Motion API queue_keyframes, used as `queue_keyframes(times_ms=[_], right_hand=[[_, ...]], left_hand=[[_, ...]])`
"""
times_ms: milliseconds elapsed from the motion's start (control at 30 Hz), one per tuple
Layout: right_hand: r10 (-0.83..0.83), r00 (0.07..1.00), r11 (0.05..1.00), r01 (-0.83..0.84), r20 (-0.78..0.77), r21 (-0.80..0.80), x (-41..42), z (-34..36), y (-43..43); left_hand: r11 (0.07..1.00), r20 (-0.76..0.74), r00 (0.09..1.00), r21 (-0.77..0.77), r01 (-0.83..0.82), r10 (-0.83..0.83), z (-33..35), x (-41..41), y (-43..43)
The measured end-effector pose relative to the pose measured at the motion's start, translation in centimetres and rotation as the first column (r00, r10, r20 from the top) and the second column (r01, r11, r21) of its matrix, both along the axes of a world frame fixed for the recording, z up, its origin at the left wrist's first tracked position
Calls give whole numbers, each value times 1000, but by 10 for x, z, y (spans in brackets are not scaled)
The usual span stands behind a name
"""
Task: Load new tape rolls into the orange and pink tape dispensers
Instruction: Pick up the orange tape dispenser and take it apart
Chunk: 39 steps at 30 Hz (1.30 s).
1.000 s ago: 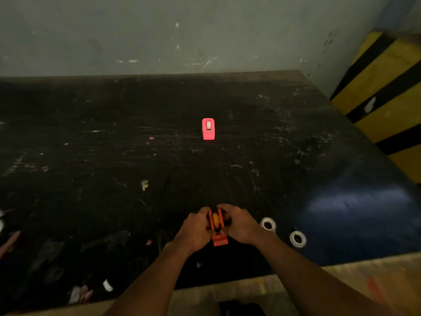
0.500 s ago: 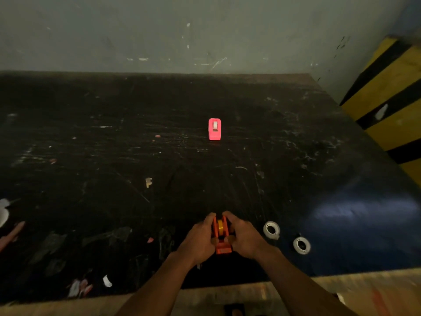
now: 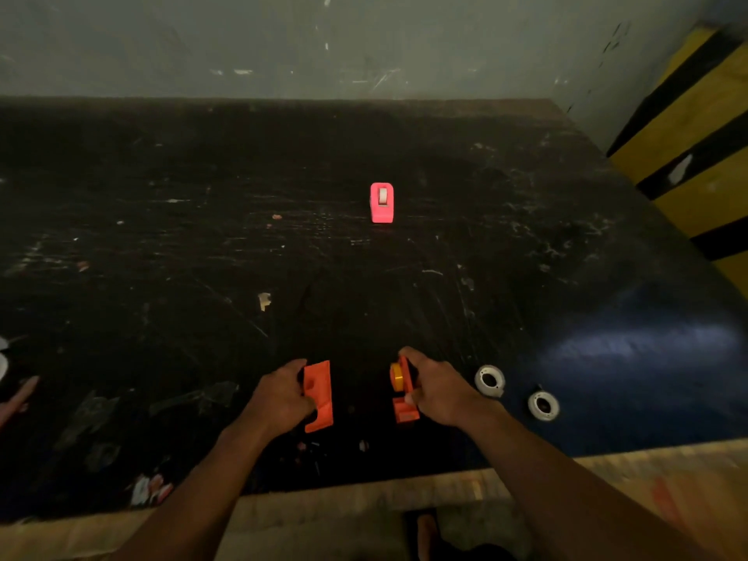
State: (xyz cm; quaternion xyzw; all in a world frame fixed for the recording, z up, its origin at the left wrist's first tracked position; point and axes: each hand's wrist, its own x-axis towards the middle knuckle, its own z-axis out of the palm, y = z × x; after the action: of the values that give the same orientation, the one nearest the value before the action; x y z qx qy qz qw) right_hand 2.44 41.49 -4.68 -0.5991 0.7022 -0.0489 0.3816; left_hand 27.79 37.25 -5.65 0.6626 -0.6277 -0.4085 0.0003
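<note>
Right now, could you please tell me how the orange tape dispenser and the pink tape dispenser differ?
The orange dispenser is pulled apart into two halves, one in the left hand and one in the right hand; the pink dispenser stands whole and untouched farther back.
The orange dispenser's right half carries a yellowish spool; the pink dispenser shows a pale roll in its slot.
The left half looks bare.
Both are small plastic dispensers over the same dark table.

Table (image 3: 162, 236): black top, scratched and flecked, lying against a grey wall (image 3: 243, 34). Paper scrap (image 3: 264, 300) sitting mid-table; more scraps (image 3: 149, 488) lying near the front left edge. Yellow-and-black striped barrier (image 3: 696, 147) standing at right. Wooden floor (image 3: 647, 479) showing below the table edge.
</note>
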Motion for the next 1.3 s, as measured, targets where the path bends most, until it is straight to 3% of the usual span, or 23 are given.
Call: queue_keyframes(times_ms=[67, 167, 300, 400, 700, 1100, 1233, 1300], right_hand=[[1, 1000, 1000, -1, -1, 10, 0, 2, 0], [-1, 1000, 1000, 1, -23, 0, 1, 2, 0], [10, 999, 1000, -10, -44, -12, 2, 2, -1], [18, 999, 999, -20, -33, -35, 2, 4, 0], [5, 999, 999, -4, -37, 38, 3, 10, -1], [-81, 996, 995, 83, -29, 61, 8, 21, 13], [-103, 949, 989, 67, -298, -129, -14, 35, 23], [-100, 911, 990, 51, -400, -132, -31, 37, 29]], left_hand=[[996, 124, 992, -92, -20, 31, 6, -1, 3], [967, -34, 998, -248, -63, 56, 17, -27, 9], [987, -254, 960, -137, 83, -116, 15, -80, 17], [976, -262, 944, -142, 167, -199, 9, -103, 20], [992, -155, 984, -103, 70, -85, 9, -73, 25], [980, -234, 972, -199, -30, -18, 20, -69, 57], [972, -305, 952, -213, -104, 35, 23, -66, 72], [966, -304, 952, -237, -107, 31, 26, -68, 79]])
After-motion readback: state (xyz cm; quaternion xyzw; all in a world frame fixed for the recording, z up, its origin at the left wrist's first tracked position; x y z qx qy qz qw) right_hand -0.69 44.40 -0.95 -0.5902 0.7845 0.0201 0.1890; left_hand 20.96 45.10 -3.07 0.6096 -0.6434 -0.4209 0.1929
